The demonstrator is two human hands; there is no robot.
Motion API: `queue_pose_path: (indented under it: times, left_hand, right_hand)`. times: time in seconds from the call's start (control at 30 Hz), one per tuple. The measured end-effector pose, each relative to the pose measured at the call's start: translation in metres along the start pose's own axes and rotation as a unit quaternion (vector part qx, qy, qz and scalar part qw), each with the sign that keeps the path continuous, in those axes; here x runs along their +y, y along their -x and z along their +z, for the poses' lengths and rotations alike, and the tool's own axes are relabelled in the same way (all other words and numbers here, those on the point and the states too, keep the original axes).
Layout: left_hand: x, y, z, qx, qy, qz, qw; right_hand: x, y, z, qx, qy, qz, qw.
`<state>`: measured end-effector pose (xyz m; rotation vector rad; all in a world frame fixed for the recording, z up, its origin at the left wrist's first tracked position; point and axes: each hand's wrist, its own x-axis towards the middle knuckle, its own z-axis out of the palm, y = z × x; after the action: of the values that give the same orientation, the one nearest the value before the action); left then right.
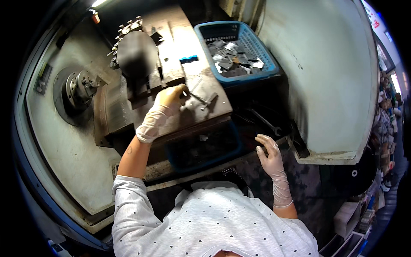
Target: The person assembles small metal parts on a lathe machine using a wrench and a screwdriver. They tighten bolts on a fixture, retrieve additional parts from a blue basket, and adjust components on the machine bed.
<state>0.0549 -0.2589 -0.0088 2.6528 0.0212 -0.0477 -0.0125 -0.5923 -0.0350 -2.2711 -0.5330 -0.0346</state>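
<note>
Metal wrench-like tool [204, 100], just the one, lies on the grimy machine slide [171, 64] with the gloved left hand [168, 103] stretched forward and pinched around its handle end, while the gloved right hand [269, 153] hangs loosely open, holding nothing, near the machine's front edge, below one blue basket [235, 49] of metal scraps.

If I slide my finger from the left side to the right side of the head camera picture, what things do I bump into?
Round metal chuck → left hand in a white glove → small metal tool by its fingers → blue basket of metal pieces → right hand, gloved and open.
</note>
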Motion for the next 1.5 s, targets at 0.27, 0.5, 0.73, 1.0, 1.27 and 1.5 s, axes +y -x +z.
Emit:
queue_pose_path:
  times: [0.27,0.5,0.73,1.0,1.27,1.5]
  left_hand:
    - [-0.024,0.023,0.007,0.162,-0.141,-0.053,0.975]
    - [-0.025,0.054,0.005,0.185,-0.273,-0.106,0.938]
    - [0.025,0.071,0.038,0.313,-0.190,-0.047,0.929]
    - [0.080,0.174,0.064,0.391,-0.024,-0.162,0.906]
    - [0.126,0.160,0.084,0.396,0.181,-0.085,0.896]
    - [0.181,0.105,0.111,0.186,0.279,0.034,0.942]
  right_hand:
    - [0.114,0.066,-0.049,0.055,0.047,0.124,0.990]
    - [0.195,-0.004,-0.021,0.020,0.015,0.115,0.993]
    - [0.310,-0.061,0.058,-0.226,0.358,0.218,0.879]
    - [0.287,-0.075,0.058,-0.233,0.415,0.131,0.870]
    - [0.203,-0.054,0.000,-0.278,-0.210,0.315,0.883]
    - [0.106,0.029,-0.053,-0.089,-0.454,0.116,0.879]
